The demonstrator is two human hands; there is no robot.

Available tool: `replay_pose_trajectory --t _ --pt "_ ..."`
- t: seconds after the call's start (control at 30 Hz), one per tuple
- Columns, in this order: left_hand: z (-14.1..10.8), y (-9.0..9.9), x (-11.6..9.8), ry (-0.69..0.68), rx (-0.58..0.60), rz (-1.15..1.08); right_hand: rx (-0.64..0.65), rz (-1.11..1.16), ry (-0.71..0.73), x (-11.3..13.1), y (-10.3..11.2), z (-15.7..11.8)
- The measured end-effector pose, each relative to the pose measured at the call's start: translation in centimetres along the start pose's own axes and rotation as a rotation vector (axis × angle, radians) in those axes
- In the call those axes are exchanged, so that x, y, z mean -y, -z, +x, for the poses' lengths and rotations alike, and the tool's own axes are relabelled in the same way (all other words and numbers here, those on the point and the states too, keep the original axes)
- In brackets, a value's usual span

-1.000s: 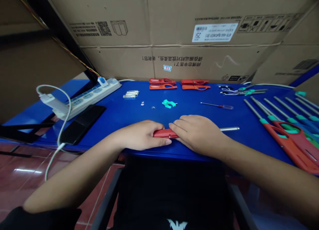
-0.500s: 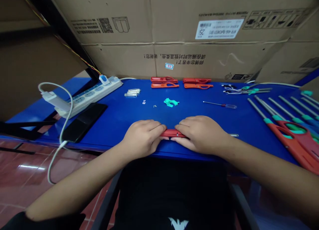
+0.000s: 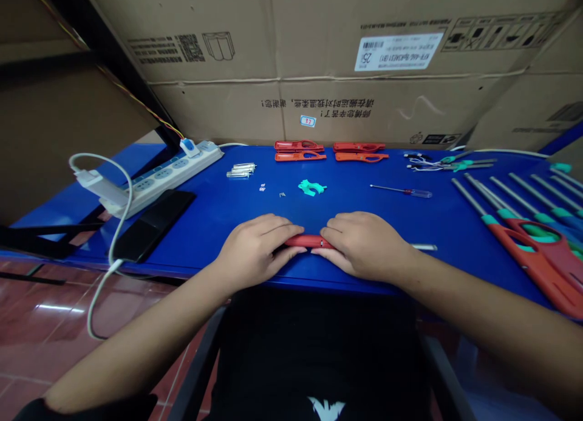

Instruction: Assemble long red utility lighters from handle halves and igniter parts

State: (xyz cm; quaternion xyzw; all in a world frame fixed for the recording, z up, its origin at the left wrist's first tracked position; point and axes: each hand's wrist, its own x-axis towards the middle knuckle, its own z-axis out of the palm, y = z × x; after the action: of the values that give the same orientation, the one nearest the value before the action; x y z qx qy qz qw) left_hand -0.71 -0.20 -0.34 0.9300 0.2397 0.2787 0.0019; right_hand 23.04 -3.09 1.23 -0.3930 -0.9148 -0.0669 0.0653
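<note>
My left hand pinches one end of a red long-necked lighter near the table's front edge. Closed round its other end is my right hand. The lighter lies sideways, and its metal tube pokes out beyond my right hand. Only the middle of the red body shows between the hands. Beyond them on the table are a green plastic part, some tiny screws and small white pieces. A screwdriver with a clear handle lies further right.
Red and orange shell halves line the back, with clear cylinders to their left. Several lighters lie at the right, below wired tubes. A phone and a power strip are at the left. Cardboard stands behind.
My left hand has shifted slightly left along the lighter, its thumb now stretched out in front. The gap seen along the red body looks narrower. More of the metal tube shows.
</note>
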Motion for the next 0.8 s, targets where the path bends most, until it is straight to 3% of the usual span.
replay_pose_trajectory --t 0.2,0.33,0.8 --pt "-0.1 0.1 0.3 0.054 0.010 -0.083 -0.001 0.107 -0.098 -1.3 0.4 -0.9" --pt "0.0 0.3 0.4 0.097 0.029 -0.122 -0.019 0.128 -0.046 -2.1 0.2 -1.4" --pt "0.3 0.0 -0.2 0.092 0.040 -0.053 -0.081 0.175 -0.108 -0.7 -0.4 -0.6"
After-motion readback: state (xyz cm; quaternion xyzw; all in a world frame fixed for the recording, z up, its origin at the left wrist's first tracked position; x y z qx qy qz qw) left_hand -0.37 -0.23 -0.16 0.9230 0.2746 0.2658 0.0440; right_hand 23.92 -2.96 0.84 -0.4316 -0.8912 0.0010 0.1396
